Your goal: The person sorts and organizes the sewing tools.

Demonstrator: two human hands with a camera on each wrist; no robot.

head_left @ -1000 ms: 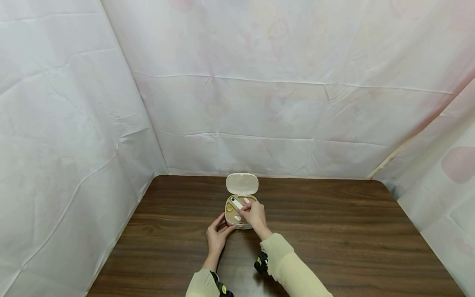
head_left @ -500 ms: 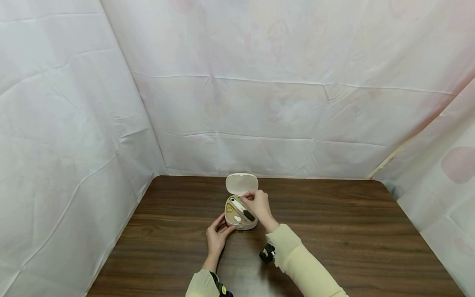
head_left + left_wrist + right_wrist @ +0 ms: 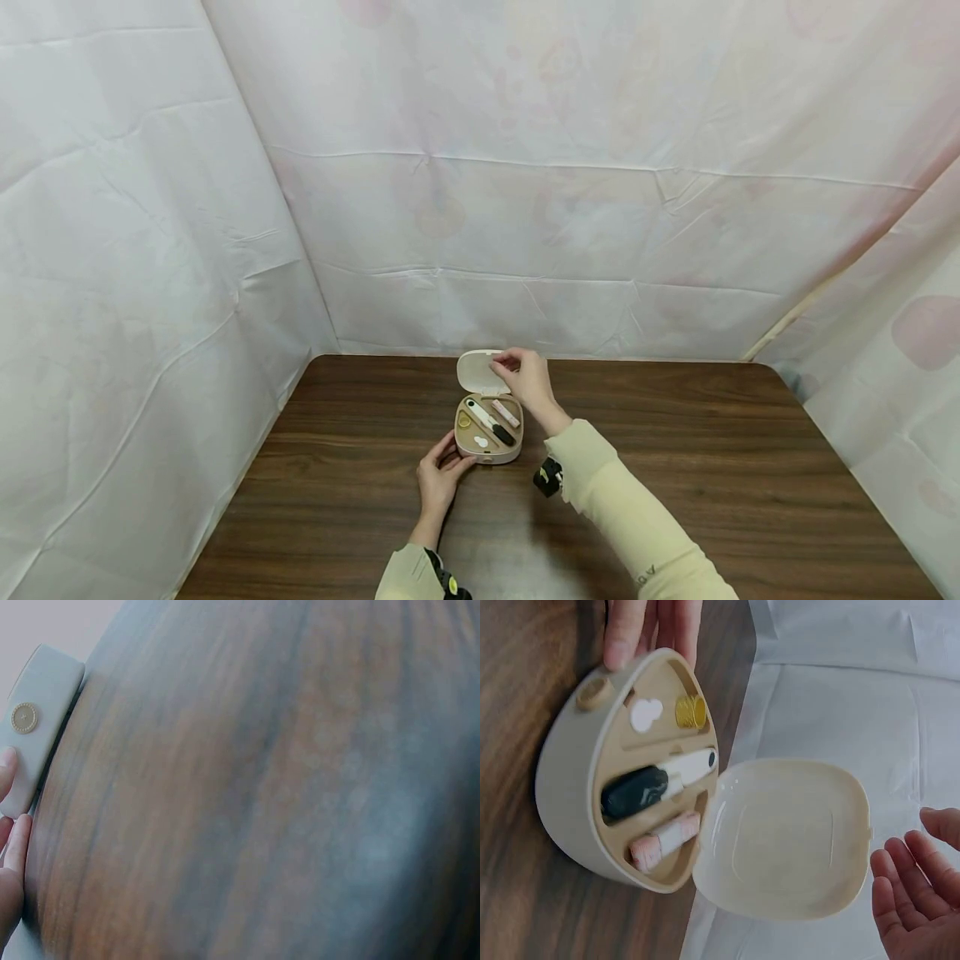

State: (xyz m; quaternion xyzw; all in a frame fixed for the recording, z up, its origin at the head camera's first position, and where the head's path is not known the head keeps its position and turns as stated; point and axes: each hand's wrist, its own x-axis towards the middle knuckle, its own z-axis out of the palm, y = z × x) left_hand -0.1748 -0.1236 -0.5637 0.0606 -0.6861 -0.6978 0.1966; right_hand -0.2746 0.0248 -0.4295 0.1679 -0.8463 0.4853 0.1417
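Observation:
A cream storage box (image 3: 487, 458) stands on the table with its lid (image 3: 787, 836) raised at the back. My left hand (image 3: 441, 479) holds the box's front left corner, thumb at the front near the round button (image 3: 24, 718), fingers along the side. Inside, a white stick with a dark end (image 3: 641, 791) lies in the middle compartment. Beside it lies a pink-and-white tube (image 3: 665, 838). A gold ring-shaped piece (image 3: 691, 712) and a white rounded piece (image 3: 646, 714) sit on the left side. My right hand (image 3: 525, 379) hovers near the lid's edge, fingers loosely bent, holding nothing.
The dark wooden table (image 3: 712, 467) spreads out on both sides of the box. White curtain sheets (image 3: 540, 250) hang behind the table and at its sides. The box stands close to the table's back edge.
My right hand has risen from inside the box up to the raised lid, uncovering the dark-ended stick and the pink-and-white tube. My left hand has stayed on the box.

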